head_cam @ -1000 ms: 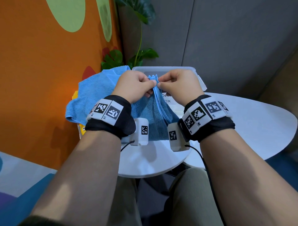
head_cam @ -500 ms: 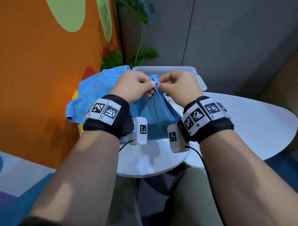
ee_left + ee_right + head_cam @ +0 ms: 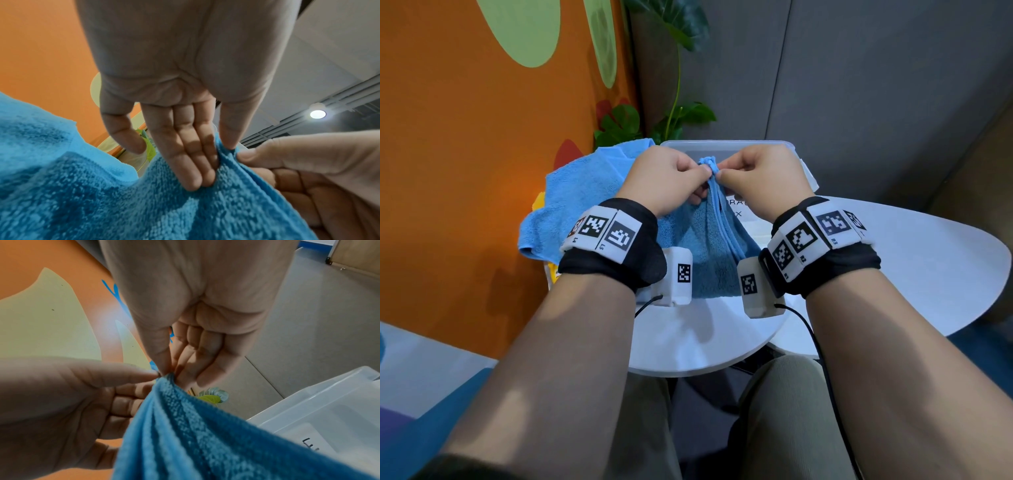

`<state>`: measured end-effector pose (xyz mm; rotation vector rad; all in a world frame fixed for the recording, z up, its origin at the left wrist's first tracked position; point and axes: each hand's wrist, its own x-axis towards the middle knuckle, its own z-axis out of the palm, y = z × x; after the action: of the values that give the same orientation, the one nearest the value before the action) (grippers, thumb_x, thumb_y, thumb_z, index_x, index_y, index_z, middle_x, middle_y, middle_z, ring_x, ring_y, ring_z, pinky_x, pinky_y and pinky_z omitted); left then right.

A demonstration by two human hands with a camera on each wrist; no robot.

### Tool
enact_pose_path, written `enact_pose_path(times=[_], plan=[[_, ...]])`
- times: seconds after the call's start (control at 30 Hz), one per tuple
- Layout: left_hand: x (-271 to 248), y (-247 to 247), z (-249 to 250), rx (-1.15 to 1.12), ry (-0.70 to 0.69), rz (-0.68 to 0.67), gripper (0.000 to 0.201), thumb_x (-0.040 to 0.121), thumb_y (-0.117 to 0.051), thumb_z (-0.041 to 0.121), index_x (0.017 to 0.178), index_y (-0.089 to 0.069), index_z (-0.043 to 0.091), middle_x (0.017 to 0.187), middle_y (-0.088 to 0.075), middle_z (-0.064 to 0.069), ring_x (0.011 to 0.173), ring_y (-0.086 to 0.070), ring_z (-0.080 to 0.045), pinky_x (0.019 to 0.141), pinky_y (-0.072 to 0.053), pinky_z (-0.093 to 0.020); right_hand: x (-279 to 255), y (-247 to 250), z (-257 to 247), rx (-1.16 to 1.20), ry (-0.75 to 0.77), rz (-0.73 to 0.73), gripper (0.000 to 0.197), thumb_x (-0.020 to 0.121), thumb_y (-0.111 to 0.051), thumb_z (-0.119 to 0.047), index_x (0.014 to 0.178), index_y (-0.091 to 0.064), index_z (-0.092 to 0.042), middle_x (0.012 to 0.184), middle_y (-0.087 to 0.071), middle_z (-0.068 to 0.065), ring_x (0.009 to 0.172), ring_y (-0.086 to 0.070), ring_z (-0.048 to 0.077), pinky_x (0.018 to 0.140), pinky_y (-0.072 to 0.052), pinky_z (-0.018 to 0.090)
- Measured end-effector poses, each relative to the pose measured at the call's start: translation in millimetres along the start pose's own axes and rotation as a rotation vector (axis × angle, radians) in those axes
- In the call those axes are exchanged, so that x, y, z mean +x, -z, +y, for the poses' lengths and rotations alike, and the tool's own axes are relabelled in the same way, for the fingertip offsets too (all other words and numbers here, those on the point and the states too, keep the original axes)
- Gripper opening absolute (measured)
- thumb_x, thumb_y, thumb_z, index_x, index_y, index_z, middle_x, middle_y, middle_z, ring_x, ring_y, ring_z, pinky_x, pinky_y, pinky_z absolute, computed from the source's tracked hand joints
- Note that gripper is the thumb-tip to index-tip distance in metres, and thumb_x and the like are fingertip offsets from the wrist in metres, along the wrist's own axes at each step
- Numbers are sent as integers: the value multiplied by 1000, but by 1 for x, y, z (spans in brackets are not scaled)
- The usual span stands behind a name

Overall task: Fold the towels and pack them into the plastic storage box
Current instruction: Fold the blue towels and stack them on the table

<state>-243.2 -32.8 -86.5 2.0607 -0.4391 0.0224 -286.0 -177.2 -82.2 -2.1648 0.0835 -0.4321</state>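
A blue towel [image 3: 705, 253] hangs from a bunched corner held above the white round table [image 3: 688, 339]. My left hand [image 3: 702, 178] pinches that corner between thumb and fingers, and my right hand [image 3: 722, 176] pinches it from the other side, the fingertips nearly touching. In the left wrist view the left hand [image 3: 224, 155] nips the towel [image 3: 144, 203] at its top fold. In the right wrist view the right hand [image 3: 167, 371] pinches the towel [image 3: 195, 434] tip. The clear plastic storage box [image 3: 726, 145] stands just behind the hands, its inside mostly hidden.
A lighter blue towel [image 3: 585, 192] lies heaped at the table's left, over something yellow [image 3: 539, 202]. An orange wall is close on the left, with a green plant [image 3: 671, 120] behind the box. A second white tabletop [image 3: 928, 260] extends to the right.
Both hands stay together on the towel corner and have risen slightly. The fingers have shifted their pinch, and the bunched tip now sticks up between them.
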Motion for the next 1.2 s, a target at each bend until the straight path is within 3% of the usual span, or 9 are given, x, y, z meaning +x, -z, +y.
enact_pose_path(times=[0.27,0.4,0.5,0.63,0.77,0.97,1.03,1.13,1.2], plan=[[1,1,3,138,-28,84,21,85,-62,21,70,-71,9,69,-73,-4,66,-70,-11,77,-55,-24,0,-1,-3,14,-8,-4,11,84,-65,-16,78,-73,-19,73,-71,-5,71,-68,8,75,-57,29],[-1,2,5,117,-36,66,19,85,-62,16,72,-72,7,66,-71,2,61,-68,-5,73,-53,-20,1,-1,-2,2,-26,37,13,85,-64,-19,74,-70,-24,68,-68,-9,72,-68,10,72,-58,30],[-2,1,7,124,-55,39,23,87,-64,23,73,-73,8,68,-72,1,63,-68,-4,72,-52,-15,0,-2,-3,-5,-18,32,9,83,-68,-22,74,-70,-24,70,-69,-8,75,-68,11,75,-57,34],[-1,-1,3,116,-52,51,31,88,-64,33,72,-73,8,70,-73,-2,68,-70,-9,81,-53,-24,-2,0,-3,11,8,12,14,82,-70,-25,69,-67,-29,70,-68,-8,69,-64,7,72,-55,27],[0,-2,1,96,-36,56,27,89,-62,24,70,-71,6,68,-73,-2,66,-71,-12,83,-56,-31,-1,-2,-1,39,-29,-43,11,83,-68,-14,80,-71,-25,75,-70,-6,71,-65,6,76,-55,27],[-1,-1,0,223,-20,120,29,86,-58,22,59,-67,13,63,-70,1,69,-68,-10,75,-52,-25,-2,0,3,49,-64,19,11,82,-68,-13,84,-70,-24,77,-68,-7,76,-67,9,74,-55,23],[0,1,-2,241,-5,132,30,84,-57,23,57,-66,12,64,-71,-1,72,-68,-14,78,-54,-31,-2,3,4,25,-72,54,12,82,-67,-15,83,-70,-27,75,-67,-9,74,-65,8,70,-53,19],[0,0,-2,243,9,142,29,82,-57,21,57,-66,10,65,-71,-4,73,-69,-19,80,-55,-37,-4,6,3,-16,-65,51,13,83,-66,-18,84,-71,-30,75,-66,-13,67,-60,1,52,-43,5],[0,-1,-1,236,7,138,28,82,-56,21,61,-68,8,65,-71,-5,74,-69,-19,81,-55,-38,-4,5,1,-9,-43,27,13,82,-67,-17,85,-72,-30,75,-66,-14,74,-63,3,56,-43,10]])
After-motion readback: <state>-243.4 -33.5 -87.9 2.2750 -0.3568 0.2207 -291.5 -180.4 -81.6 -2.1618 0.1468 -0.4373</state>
